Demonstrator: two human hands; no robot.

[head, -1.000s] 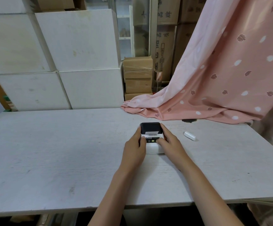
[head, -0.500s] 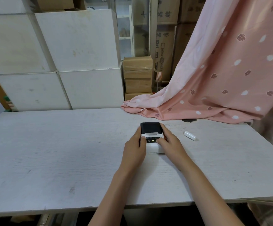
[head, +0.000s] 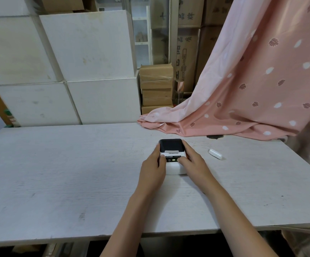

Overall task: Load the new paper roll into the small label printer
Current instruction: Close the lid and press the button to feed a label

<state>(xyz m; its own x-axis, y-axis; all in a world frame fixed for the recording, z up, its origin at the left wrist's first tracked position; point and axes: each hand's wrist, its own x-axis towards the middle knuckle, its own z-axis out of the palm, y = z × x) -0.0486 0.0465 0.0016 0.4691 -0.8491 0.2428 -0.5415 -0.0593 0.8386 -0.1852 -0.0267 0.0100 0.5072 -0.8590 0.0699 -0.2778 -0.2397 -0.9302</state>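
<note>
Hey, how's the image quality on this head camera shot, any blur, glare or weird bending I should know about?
Head view: soft, even light with only faint shadows under the hands, left hand and right hand, on the label printer; no harsh glare, its green indicator glows clearly; wide-angle distortion tilts the white boxes and bows the table edge; the printer's small text is too soft to read.

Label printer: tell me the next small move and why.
Probably press the feed button with the right hand, whose thumb already rests on the control strip of the label printer. The black lid is shut, a green light is on, and a white paper edge shows at the slot. The left hand steadies the other side.
</note>
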